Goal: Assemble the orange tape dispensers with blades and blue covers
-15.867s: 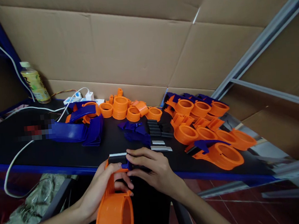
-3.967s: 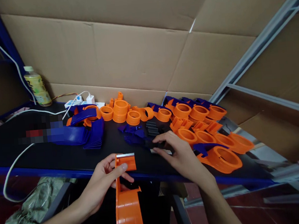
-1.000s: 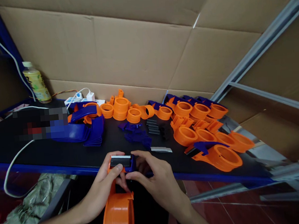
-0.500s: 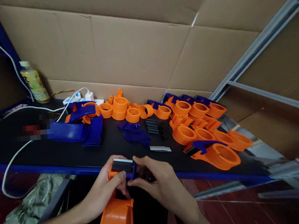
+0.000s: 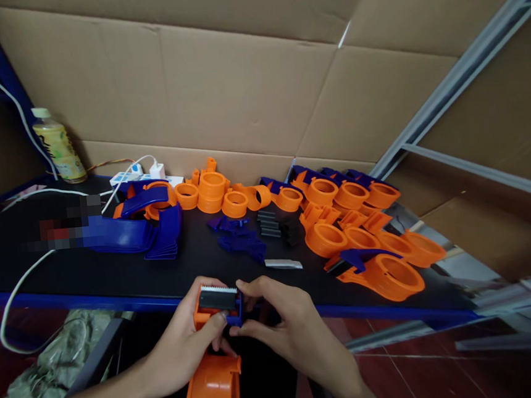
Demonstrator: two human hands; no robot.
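My left hand [image 5: 185,345] grips the neck of an orange tape dispenser body [image 5: 212,389] held below the table's front edge. At its top sits a toothed metal blade on a black strip [image 5: 217,296]. My right hand [image 5: 283,324] pinches a small blue piece [image 5: 237,316] against the right side of that blade end. Both hands meet just in front of the blue table rim.
On the black table [image 5: 114,274] lie a silver blade [image 5: 283,263], black strips [image 5: 272,223], small blue clips [image 5: 241,241], blue handles [image 5: 129,232], orange rings [image 5: 211,191] and several orange dispensers [image 5: 383,269]. A bottle [image 5: 55,146] and power strip [image 5: 140,173] stand at the back left.
Since four seconds ago my right hand came back from the parts on the table to the dispenser's blade end. In the last second both hands only shifted slightly.
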